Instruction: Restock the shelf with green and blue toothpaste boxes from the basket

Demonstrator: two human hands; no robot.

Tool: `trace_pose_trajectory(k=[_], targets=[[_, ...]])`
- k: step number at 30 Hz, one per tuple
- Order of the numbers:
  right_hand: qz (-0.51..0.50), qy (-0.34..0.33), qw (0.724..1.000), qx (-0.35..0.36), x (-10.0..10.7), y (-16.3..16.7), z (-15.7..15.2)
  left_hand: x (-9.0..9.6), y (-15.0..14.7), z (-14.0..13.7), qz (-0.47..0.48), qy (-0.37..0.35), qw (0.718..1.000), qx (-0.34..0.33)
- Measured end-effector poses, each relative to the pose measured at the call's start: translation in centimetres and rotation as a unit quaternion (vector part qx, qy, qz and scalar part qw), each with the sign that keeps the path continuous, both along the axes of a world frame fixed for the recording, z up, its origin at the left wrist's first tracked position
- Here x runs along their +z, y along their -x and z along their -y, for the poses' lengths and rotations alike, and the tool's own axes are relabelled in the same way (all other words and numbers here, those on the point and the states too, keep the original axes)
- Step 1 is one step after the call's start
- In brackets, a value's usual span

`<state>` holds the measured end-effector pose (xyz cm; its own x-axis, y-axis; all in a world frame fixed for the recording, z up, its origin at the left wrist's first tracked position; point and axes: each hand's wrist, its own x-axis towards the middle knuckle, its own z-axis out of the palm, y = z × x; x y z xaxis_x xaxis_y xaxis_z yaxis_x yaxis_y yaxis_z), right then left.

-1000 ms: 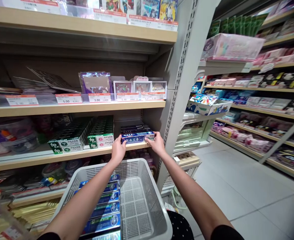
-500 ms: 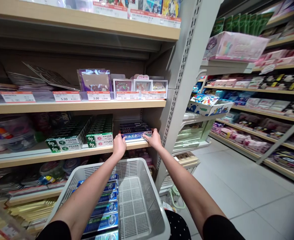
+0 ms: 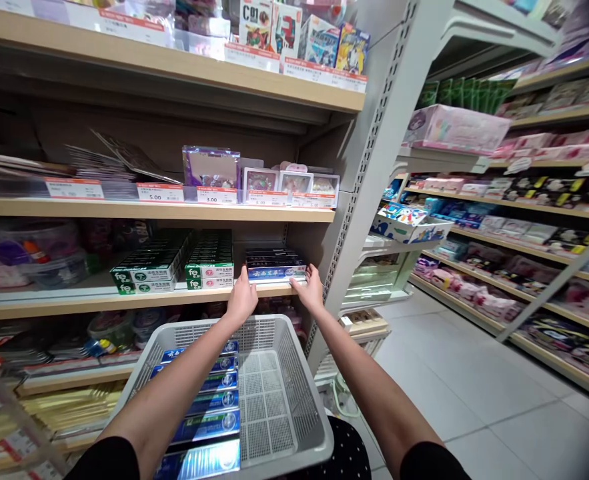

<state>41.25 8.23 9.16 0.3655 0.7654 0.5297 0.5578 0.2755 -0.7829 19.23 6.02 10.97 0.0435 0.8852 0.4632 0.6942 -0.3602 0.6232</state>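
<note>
On the lower shelf, a row of dark blue toothpaste boxes point(image 3: 276, 273) sits with its printed fronts facing me. My left hand point(image 3: 242, 295) grips the left end of the front box, its fingers closed against the corner. At the opposite end my right hand point(image 3: 308, 289) is curled round the right corner, thumb at the front edge. Below my arms, a grey plastic basket point(image 3: 308, 407) holds a column of blue toothpaste boxes point(image 3: 220, 401) along its left part, partly hidden by my left forearm.
Green-and-white boxes point(image 3: 210, 272) stand in stacks left of my left hand. Above runs a shelf edge point(image 3: 174, 211) with price labels. A slotted metal upright point(image 3: 359, 180) rises on the right, beside a tiled aisle floor point(image 3: 439, 360). Clear plastic tubs point(image 3: 49, 257) fill the left.
My view has shifted, so more of the upper shelf shows. The right thumb has moved from the front of the dark blue box to its right edge. Both hands remain at the box ends.
</note>
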Motion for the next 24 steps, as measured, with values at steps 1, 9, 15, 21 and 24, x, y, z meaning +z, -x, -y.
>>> trace_pose_trajectory(k=[1,9,15,21,24], targets=[[-0.006,-0.008,1.0,0.001,-0.2,0.4,0.7,-0.3,0.4,0.6,0.009,-0.009,1.0,-0.017],[-0.011,-0.093,0.995,0.039,-2.1,6.2,8.6,-3.4,8.7,7.1,0.024,-0.058,0.994,-0.086],[-0.033,0.043,0.98,0.189,-4.5,11.3,9.9,-7.0,17.8,7.2,-0.121,0.156,0.98,0.027],[-0.063,0.223,0.932,0.279,-9.0,14.6,9.0,-8.1,20.3,6.8,-0.244,0.227,0.942,0.051],[-0.096,0.25,0.923,0.277,-11.0,15.2,9.6,-8.8,19.9,7.7,-0.275,0.233,0.931,0.06]])
